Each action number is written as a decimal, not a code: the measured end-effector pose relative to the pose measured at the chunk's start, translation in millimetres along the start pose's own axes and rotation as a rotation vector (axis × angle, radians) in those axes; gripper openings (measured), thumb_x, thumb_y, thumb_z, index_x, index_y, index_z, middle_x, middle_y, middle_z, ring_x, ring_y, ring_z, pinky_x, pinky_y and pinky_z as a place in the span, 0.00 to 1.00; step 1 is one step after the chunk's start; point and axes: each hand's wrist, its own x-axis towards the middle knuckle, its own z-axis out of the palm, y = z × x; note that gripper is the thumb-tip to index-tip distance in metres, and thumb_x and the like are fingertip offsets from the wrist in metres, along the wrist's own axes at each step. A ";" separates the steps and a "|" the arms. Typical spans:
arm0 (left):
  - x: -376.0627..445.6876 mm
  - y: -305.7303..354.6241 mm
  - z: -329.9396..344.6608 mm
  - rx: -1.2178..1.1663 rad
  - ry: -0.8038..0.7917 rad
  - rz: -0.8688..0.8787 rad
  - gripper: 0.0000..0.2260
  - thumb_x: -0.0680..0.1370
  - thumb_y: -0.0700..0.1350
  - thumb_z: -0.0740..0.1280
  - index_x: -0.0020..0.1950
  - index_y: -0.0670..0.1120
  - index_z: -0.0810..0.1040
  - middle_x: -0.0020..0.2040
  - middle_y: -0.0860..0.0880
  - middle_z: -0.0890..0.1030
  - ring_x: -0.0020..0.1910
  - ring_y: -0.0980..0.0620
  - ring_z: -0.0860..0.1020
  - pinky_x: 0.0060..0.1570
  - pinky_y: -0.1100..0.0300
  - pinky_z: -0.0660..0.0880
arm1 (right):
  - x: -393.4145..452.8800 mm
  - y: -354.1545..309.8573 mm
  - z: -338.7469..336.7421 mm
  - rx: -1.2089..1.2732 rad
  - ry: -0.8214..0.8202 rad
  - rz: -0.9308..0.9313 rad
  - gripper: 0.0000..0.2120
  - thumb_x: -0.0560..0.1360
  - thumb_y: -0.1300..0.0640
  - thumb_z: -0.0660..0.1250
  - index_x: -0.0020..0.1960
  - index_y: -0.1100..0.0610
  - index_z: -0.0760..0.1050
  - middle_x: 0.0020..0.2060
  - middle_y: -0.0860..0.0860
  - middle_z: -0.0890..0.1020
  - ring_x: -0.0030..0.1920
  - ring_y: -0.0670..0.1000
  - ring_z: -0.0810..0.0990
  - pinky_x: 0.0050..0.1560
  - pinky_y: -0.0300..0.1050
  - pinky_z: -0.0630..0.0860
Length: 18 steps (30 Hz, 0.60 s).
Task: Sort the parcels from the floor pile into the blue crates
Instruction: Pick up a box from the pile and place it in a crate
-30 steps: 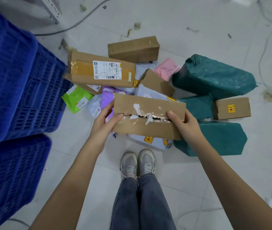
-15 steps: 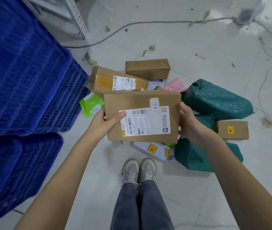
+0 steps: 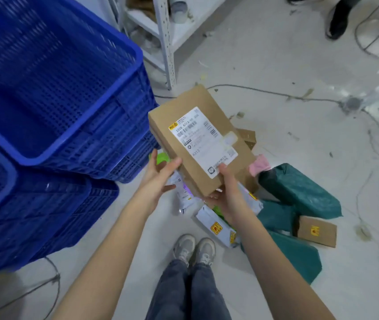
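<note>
Head view
Held parcel: a flat rectangular cardboard box [image 3: 201, 139], plain brown and matte, tilted with its far end raised toward the crates; a white printed shipping label covers much of its upper face.
Right hand: the right hand [image 3: 226, 195] grips the box's near corner, thumb pressed on the label's edge, fingers curled underneath.
Left hand: the left hand [image 3: 160, 175] has straight, relaxed fingers; its thumb touches the box's near left edge, and it grips nothing.
Crates: two blue crates of rigid plastic with perforated lattice walls and smooth rounded rims, the upper crate [image 3: 68, 144] stacked on the lower crate [image 3: 10, 176]; both stand left of the held box, which is just beside the upper one's right wall.
Floor pile: below and right of the hands lie soft dark-green plastic mailers [image 3: 299, 192], crinkled and glossy; a small cardboard box [image 3: 316, 230] with a yellow sticker, resting on the green bags; a pale grey-white poly mailer [image 3: 216, 227] with yellow stickers; a pink soft packet [image 3: 260, 165]; a lime-green packet [image 3: 162, 158], mostly hidden.
Floor: pale tiles [image 3: 276, 65], scuffed, strewn with scraps and thin cables.
Shelving: a white perforated metal upright [image 3: 167, 42] behind the crates.
Person: grey sneakers [image 3: 194, 250] and blue jeans at the bottom.
</note>
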 end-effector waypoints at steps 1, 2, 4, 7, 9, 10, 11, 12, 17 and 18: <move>-9.0 6.2 1.8 -0.051 -0.010 0.025 0.44 0.67 0.56 0.70 0.77 0.58 0.50 0.69 0.50 0.72 0.65 0.47 0.74 0.60 0.42 0.73 | -10.3 0.2 13.6 0.025 -0.021 0.002 0.37 0.67 0.38 0.70 0.70 0.53 0.64 0.63 0.54 0.77 0.54 0.54 0.81 0.53 0.53 0.80; -17.5 13.7 1.9 -0.096 -0.001 0.056 0.40 0.69 0.53 0.70 0.76 0.58 0.52 0.66 0.50 0.75 0.63 0.47 0.76 0.57 0.43 0.76 | -19.5 -0.3 25.2 0.039 -0.043 0.003 0.41 0.64 0.38 0.71 0.70 0.53 0.63 0.63 0.55 0.77 0.55 0.54 0.81 0.56 0.55 0.78; -31.2 27.3 -3.7 -0.156 0.068 0.122 0.35 0.72 0.48 0.70 0.75 0.58 0.56 0.59 0.51 0.80 0.57 0.51 0.79 0.46 0.52 0.80 | -32.2 -1.6 42.6 0.022 -0.105 -0.002 0.47 0.59 0.37 0.74 0.72 0.51 0.60 0.64 0.54 0.76 0.58 0.55 0.80 0.60 0.59 0.76; -47.3 54.8 -27.7 -0.221 0.184 0.224 0.37 0.66 0.45 0.72 0.73 0.57 0.61 0.49 0.51 0.82 0.47 0.55 0.82 0.40 0.59 0.77 | -47.8 -16.3 59.3 -0.151 -0.213 -0.118 0.47 0.59 0.37 0.73 0.72 0.50 0.59 0.67 0.50 0.72 0.63 0.53 0.76 0.62 0.60 0.74; -53.0 79.7 -52.3 -0.234 0.239 0.258 0.33 0.68 0.43 0.66 0.72 0.55 0.63 0.40 0.54 0.82 0.36 0.57 0.81 0.31 0.63 0.75 | -48.1 -40.8 74.7 -0.260 -0.138 -0.222 0.43 0.59 0.39 0.69 0.70 0.52 0.59 0.65 0.51 0.72 0.63 0.53 0.74 0.66 0.58 0.71; -57.5 91.4 -65.6 -0.243 0.263 0.263 0.31 0.69 0.42 0.63 0.72 0.53 0.64 0.37 0.56 0.82 0.34 0.58 0.79 0.27 0.64 0.74 | -46.1 -53.5 83.0 -0.272 -0.078 -0.274 0.42 0.62 0.40 0.67 0.71 0.52 0.58 0.65 0.53 0.71 0.63 0.53 0.74 0.65 0.55 0.71; -62.2 102.3 -80.2 -0.257 0.284 0.269 0.30 0.69 0.43 0.62 0.72 0.52 0.64 0.37 0.57 0.83 0.34 0.57 0.79 0.26 0.64 0.73 | -43.2 -67.5 94.6 -0.270 -0.043 -0.324 0.38 0.66 0.42 0.65 0.72 0.52 0.59 0.67 0.53 0.71 0.63 0.53 0.74 0.63 0.51 0.73; -65.8 112.4 -95.5 -0.266 0.297 0.274 0.31 0.67 0.44 0.62 0.72 0.51 0.65 0.39 0.57 0.83 0.35 0.57 0.80 0.28 0.63 0.74 | -39.8 -82.1 109.1 -0.291 -0.051 -0.373 0.33 0.69 0.43 0.64 0.71 0.50 0.61 0.67 0.53 0.71 0.64 0.52 0.74 0.61 0.48 0.73; -74.5 149.1 -167.9 -0.301 0.290 0.245 0.24 0.67 0.49 0.61 0.64 0.51 0.72 0.48 0.53 0.82 0.46 0.51 0.78 0.42 0.54 0.72 | -20.5 -113.1 213.5 -0.689 -0.409 -0.407 0.28 0.65 0.36 0.65 0.62 0.44 0.74 0.60 0.48 0.79 0.61 0.48 0.77 0.60 0.47 0.75; -73.4 153.7 -182.6 -0.333 0.295 0.232 0.19 0.68 0.49 0.60 0.59 0.52 0.74 0.48 0.52 0.81 0.46 0.50 0.77 0.41 0.54 0.70 | -15.6 -112.3 236.9 -0.738 -0.440 -0.402 0.27 0.64 0.36 0.66 0.60 0.44 0.76 0.59 0.47 0.80 0.59 0.48 0.78 0.61 0.47 0.74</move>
